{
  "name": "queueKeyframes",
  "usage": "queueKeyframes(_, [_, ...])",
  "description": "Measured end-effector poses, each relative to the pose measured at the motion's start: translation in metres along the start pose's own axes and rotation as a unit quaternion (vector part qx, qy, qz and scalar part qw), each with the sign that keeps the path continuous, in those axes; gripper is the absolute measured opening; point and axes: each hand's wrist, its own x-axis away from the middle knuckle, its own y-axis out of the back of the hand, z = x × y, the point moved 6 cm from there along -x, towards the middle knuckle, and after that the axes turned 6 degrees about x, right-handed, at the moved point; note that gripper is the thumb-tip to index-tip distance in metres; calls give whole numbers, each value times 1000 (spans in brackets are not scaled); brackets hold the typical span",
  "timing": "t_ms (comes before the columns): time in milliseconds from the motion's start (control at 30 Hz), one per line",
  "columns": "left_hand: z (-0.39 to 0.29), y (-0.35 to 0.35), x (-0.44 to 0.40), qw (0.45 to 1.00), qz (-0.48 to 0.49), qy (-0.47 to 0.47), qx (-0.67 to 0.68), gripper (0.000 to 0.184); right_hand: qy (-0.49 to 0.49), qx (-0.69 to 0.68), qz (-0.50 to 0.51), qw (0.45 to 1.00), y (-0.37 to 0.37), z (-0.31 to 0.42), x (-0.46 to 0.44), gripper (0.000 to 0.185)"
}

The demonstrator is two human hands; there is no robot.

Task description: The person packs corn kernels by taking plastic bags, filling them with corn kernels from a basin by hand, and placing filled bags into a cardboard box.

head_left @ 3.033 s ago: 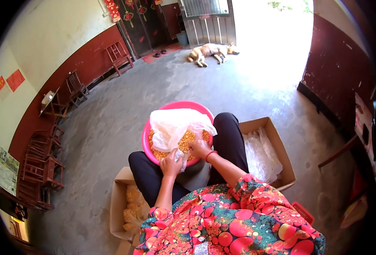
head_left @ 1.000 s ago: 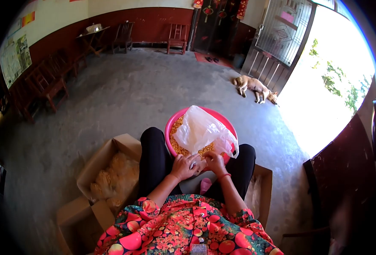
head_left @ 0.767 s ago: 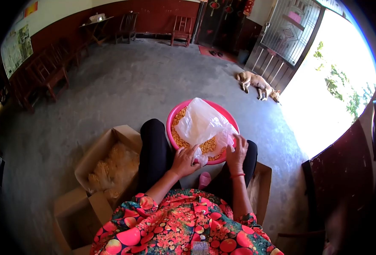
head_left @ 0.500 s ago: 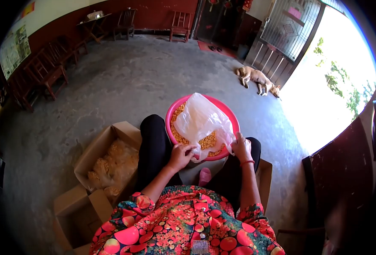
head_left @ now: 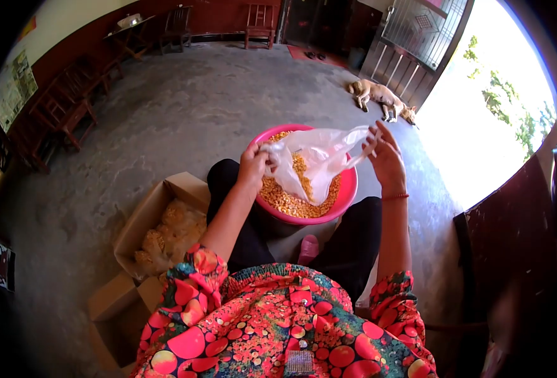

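Between my knees stands a pink basin (head_left: 349,189) holding many yellow-orange kernels (head_left: 291,203) that look like corn. Over it hangs a thin white plastic bag (head_left: 324,151), stretched between my hands, with some kernels lying in its fold. My left hand (head_left: 253,167) is closed on the bag's left edge, above the basin's left rim. At the upper right, beyond the basin's rim, my right hand (head_left: 387,154) pinches the bag's other edge, its fingers partly spread. A red band circles my right wrist.
A cardboard box (head_left: 181,183) with bagged kernels (head_left: 174,230) sits left of my leg, and another open box (head_left: 118,309) stands nearer. A dog (head_left: 382,97) lies by the open door (head_left: 417,38). Wooden chairs (head_left: 70,116) line the left wall.
Both my hands have moved up and away from me, lifting the bag's edges and spreading them apart. The bag now hangs open, and more of the kernels in the basin show.
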Motion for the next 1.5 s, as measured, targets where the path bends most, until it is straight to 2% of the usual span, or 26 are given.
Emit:
queueKeyframes(100, [-32, -23, -28, 999, -7, -9, -39, 27, 55, 34, -7, 998, -7, 22, -14, 44])
queueKeyframes(267, [-66, -51, -41, 999, 8, -46, -8, 17, 104, 55, 15, 993, -9, 47, -21, 43])
queueKeyframes(300, [-56, -41, -52, 999, 10, -44, -10, 17, 105, 55, 12, 993, -8, 45, -19, 43])
queueKeyframes(367, [-22, -12, -85, 999, 13, 3, -29, 21, 47, 215, 12, 975, -5, 30, -15, 41])
queueKeyframes(400, [-23, -21, -60, 999, -4, 53, -7, 33, 23, 248, 4, 969, 0, 19, -13, 40])
queueKeyframes(500, [-21, -28, -31, 995, 31, 93, -22, 41, -65, 357, 53, 930, 6, -16, -6, 54])
queueKeyframes(533, [-19, -29, -24, 995, 31, 96, -25, 41, 44, 463, 86, 881, 4, -27, -6, 62])
queueKeyframes(567, [-19, -31, -17, 994, 46, 87, -53, 40, 152, 557, 116, 808, -2, -39, -2, 70])
queueKeyframes(600, [-19, -34, -11, 992, 61, 78, -81, 42, 171, 613, 127, 761, -13, -49, 9, 81])
queueKeyframes(633, [-18, -36, -6, 989, 77, 68, -109, 44, 146, 671, 118, 717, -18, -63, 19, 85])
queueKeyframes(700, [-10, -34, 0, 984, 98, 82, -121, 48, 109, 748, 130, 642, -33, -80, 36, 66])
queueKeyframes(767, [-6, -39, 15, 924, 193, -27, -328, 54, 93, 751, 149, 636, -27, -100, 36, 33])
queueKeyframes(800, [-12, -43, 28, 888, 216, -61, -401, 56, 50, 740, 103, 663, -20, -107, 28, 14])
queueKeyframes(833, [-14, -42, 34, 840, 227, -104, -482, 54, 72, 723, 72, 683, -15, -110, 24, 17])
queueKeyframes(900, [-17, -38, 42, 744, 218, -168, -609, 48, 128, 713, 68, 686, -13, -108, 20, 16])
queueKeyframes(933, [-16, -34, 42, 742, 219, -167, -611, 48, 87, 656, 35, 749, -7, -107, 17, 16])
queueKeyframes(967, [-14, -25, 38, 705, 183, -170, -664, 43, 45, 593, 2, 804, -1, -108, 15, 16])
queueKeyframes(1000, [-10, -15, 34, 663, 145, -171, -714, 39, 59, 500, -24, 863, 4, -108, 11, 15])
queueKeyframes(1033, [-3, -7, 27, 662, 146, -171, -715, 39, -21, 386, -32, 922, 15, -120, 6, 17])
queueKeyframes(1100, [25, 13, -1, 709, 187, -58, -677, 28, -16, 322, -51, 945, 33, -128, -10, 17])
queueKeyframes(1133, [34, 8, -10, 805, 203, 12, -557, 18, -37, 301, -84, 949, 34, -122, -16, 16])
queueKeyframes(1200, [34, -11, -20, 923, 157, 88, -341, 20, -12, 311, -127, 942, 38, -108, -36, 22])
queueKeyframes(1300, [5, -58, -34, 958, 157, 62, -230, 24, 57, 327, -180, 926, 32, -71, -58, 26])
queueKeyframes(1433, [-24, -92, -57, 982, 117, -6, -148, 26, 99, 192, -145, 966, 26, -39, -87, 24])
queueKeyframes(1500, [-46, -106, -54, 983, 128, -90, -100, 29, 153, 201, -139, 958, 18, -21, -88, 20])
